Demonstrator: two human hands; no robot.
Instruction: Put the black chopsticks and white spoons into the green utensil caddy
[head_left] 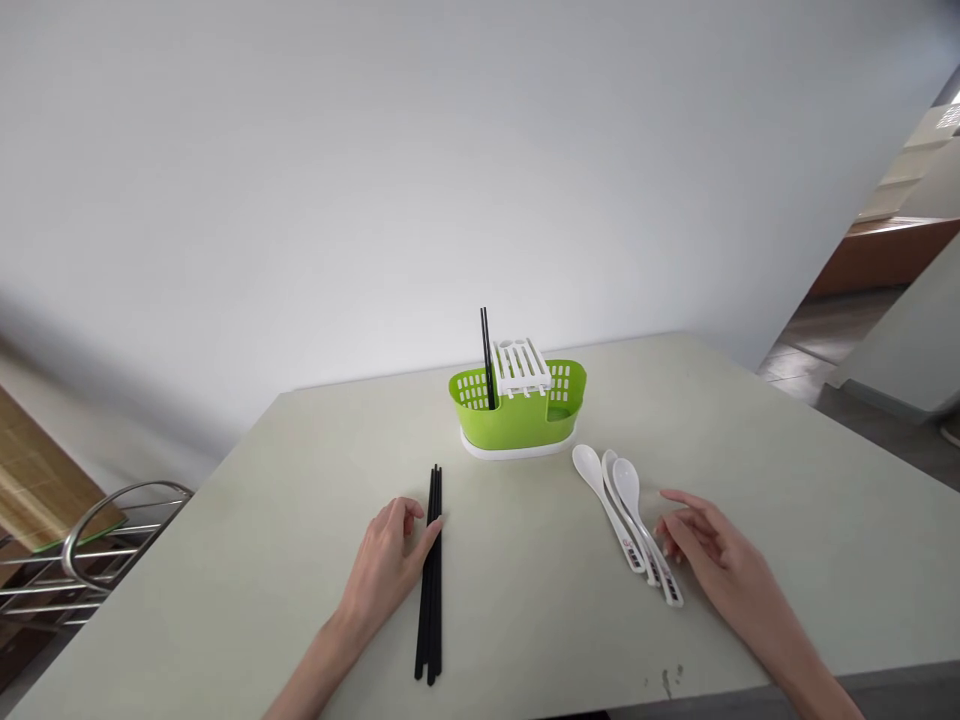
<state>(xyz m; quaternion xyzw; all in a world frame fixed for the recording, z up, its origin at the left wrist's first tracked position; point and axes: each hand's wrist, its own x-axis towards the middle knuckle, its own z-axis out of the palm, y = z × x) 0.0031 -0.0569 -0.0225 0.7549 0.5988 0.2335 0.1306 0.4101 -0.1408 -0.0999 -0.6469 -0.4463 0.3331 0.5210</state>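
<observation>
Several black chopsticks (429, 600) lie together on the table, pointing away from me. My left hand (390, 550) rests beside them on the left, its thumb across their upper part and its fingers loosely curled but apart from the thumb. To the right lie three white spoons (619, 510) with patterned handle ends, bowls facing the far side. Close to their handles is my right hand (709, 560), relaxed with thumb and forefinger apart, holding nothing. Behind stands a green utensil basket (517, 425) with a white slatted top (521, 366); two black chopsticks (487, 360) stand upright in its left compartment.
The pale table (315, 450) meets a white wall (412, 200) at the back. At the left, below the table's edge, are a metal rack (82, 570) and a wooden board (45, 465). Small dark marks (666, 682) show near the front edge.
</observation>
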